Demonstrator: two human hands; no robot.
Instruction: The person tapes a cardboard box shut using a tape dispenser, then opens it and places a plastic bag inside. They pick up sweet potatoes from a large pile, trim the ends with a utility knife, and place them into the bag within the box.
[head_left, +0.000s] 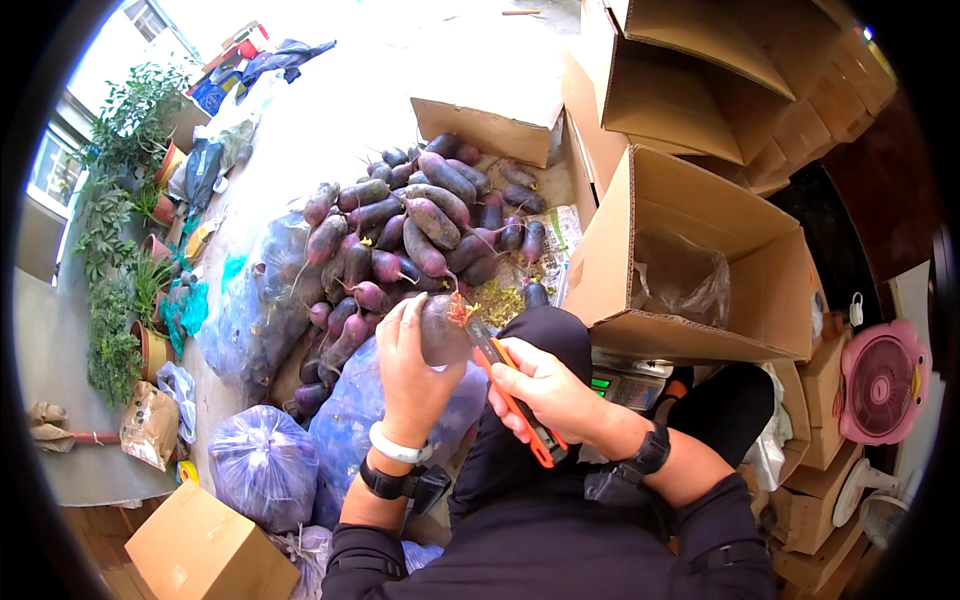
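Note:
In the middle of the view, my left hand (411, 367) grips a dark purple radish (444, 336) with its crown turned to the right. Reddish and yellow leaf stubs (458, 309) stick out of that crown. Wrapped around the orange-and-black handle of a utility knife (550, 448) is my right hand (544, 386). The knife's front end lies against or just beside the crown; I cannot tell whether the blade cuts into it. Beyond my hands a heap of purple radishes (431, 225) with thin root tails covers the floor. Yellow-green trimmings (504, 300) lie beside my knee.
An open cardboard box (712, 195) with a clear plastic liner stands at right, near a scale (626, 388) with a lit display. Blue-tinted plastic bags (264, 457) crowd the left. Potted plants (112, 322) line the far left. A pink fan (881, 384) stands at far right.

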